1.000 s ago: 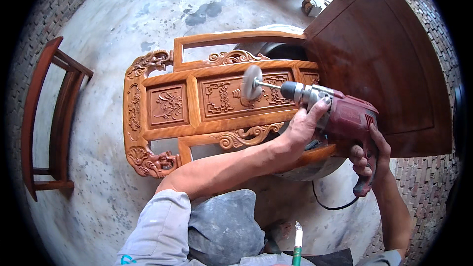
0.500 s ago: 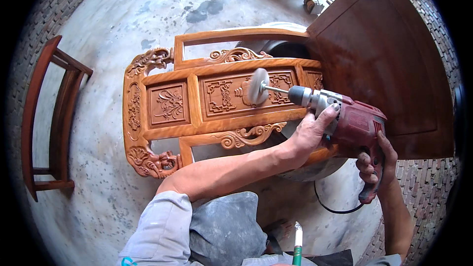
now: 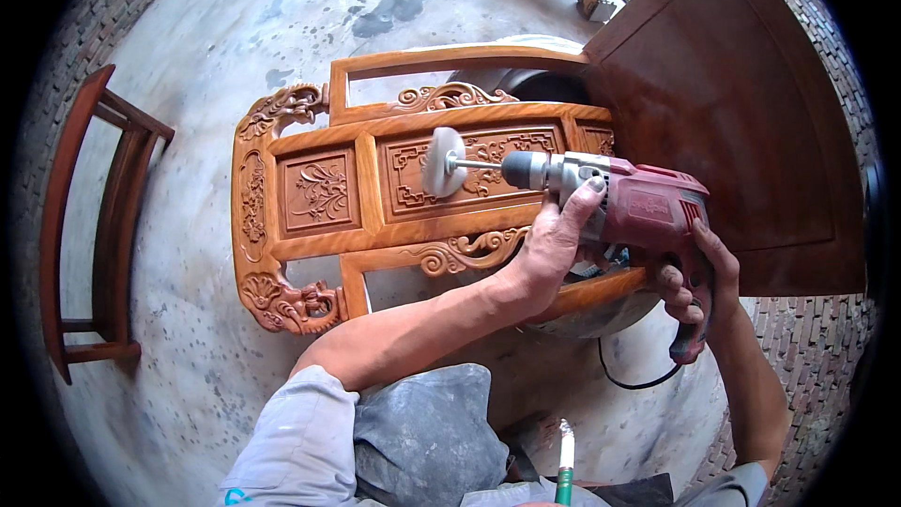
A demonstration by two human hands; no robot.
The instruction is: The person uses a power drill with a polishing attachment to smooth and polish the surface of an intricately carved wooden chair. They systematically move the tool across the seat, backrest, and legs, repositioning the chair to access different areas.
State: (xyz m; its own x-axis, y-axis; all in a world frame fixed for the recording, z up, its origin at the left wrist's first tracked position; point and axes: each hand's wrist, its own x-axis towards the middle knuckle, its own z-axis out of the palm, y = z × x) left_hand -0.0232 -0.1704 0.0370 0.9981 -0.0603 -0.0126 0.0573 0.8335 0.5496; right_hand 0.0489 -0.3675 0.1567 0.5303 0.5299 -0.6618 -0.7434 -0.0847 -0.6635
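Observation:
A dark red power drill (image 3: pixel 654 207) is held in both hands over a carved wooden chair back (image 3: pixel 371 190). My right hand (image 3: pixel 704 272) wraps its pistol grip. My left hand (image 3: pixel 558 249) clasps the drill's front from below, thumb on the metal housing just behind the chuck. From the chuck a thin shaft points left to a whitish buffing wheel (image 3: pixel 443 161). The wheel looks blurred and overlaps the left part of the middle carved panel; whether it touches the wood I cannot tell. The chair back lies near level, with scrollwork along its sides.
A broad dark brown panel (image 3: pixel 723 113) rises at the right of the chair back. Under the frame is a dark round thing (image 3: pixel 549 86). A reddish wooden frame (image 3: pixel 108 225) stands on the left. The drill's black cord (image 3: pixel 624 383) hangs below. A cigarette in a green holder (image 3: pixel 566 460) juts up at the bottom.
Both hands have moved the drill to the left. The buffing wheel has shifted from the middle of the central panel toward its left part.

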